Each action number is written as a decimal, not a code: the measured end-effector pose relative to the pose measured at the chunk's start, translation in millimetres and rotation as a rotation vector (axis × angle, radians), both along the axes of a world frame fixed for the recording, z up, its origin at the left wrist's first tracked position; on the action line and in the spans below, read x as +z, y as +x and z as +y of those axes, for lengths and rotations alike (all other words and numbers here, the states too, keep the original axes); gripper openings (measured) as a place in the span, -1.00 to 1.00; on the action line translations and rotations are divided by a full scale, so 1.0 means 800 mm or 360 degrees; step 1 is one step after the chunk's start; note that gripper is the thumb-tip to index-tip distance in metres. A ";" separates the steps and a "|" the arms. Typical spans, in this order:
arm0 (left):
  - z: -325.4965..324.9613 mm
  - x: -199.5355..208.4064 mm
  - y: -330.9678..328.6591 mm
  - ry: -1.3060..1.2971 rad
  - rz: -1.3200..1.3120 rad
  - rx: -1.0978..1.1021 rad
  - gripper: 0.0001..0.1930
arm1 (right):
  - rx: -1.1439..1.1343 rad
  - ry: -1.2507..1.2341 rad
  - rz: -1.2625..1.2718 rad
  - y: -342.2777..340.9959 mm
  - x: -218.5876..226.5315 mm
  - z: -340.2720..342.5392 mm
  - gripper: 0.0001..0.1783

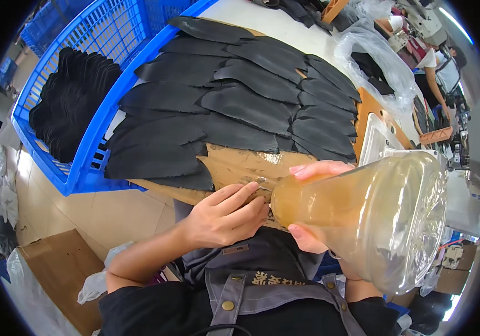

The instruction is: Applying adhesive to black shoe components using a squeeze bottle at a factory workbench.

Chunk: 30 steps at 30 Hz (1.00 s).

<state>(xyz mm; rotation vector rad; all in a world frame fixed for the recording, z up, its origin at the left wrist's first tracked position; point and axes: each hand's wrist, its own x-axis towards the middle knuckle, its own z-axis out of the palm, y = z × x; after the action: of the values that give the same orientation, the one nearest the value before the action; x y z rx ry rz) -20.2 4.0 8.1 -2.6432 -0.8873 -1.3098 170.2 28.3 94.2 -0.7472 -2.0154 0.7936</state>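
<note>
My right hand [309, 239] grips a clear plastic cup [357, 210] with a lid and yellowish liquid inside. The cup appears tilted, its wide lidded end near me on the right and its narrow base towards the middle. My left hand [230, 215] is beside that base, fingers curled and pinched together at the near edge of a brown board [245, 165]. Whatever the left fingertips hold, if anything, is hidden. Overlapping rows of black, curved, flat pieces [240, 106] cover most of the board. The right palm is hidden behind the cup.
Left of the board stands a blue plastic basket [91, 140] holding a stack of black cut pieces [72, 106]. A cardboard box [63, 274] is on the floor at lower left. Clear plastic bags [380, 61] and another person [430, 78] are at far right.
</note>
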 end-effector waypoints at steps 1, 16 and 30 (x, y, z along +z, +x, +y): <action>0.000 0.001 -0.001 0.0015 0.0036 -0.0004 -0.77 | 0.0027 0.0061 0.0036 -0.003 0.002 0.003 -0.10; 0.000 0.000 0.004 0.0002 0.0057 -0.0020 -0.79 | -0.0950 0.0214 -0.0311 0.151 -0.024 -0.026 -0.27; -0.002 0.009 0.002 -0.0081 0.0169 -0.0010 -0.70 | -0.0245 0.0047 -0.0552 0.030 0.016 -0.020 -0.27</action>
<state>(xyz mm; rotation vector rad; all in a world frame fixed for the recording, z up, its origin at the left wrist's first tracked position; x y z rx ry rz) -18.8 2.5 15.1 -2.7264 -0.9104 -1.1510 194.1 12.5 107.2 -1.0676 -2.2342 0.5728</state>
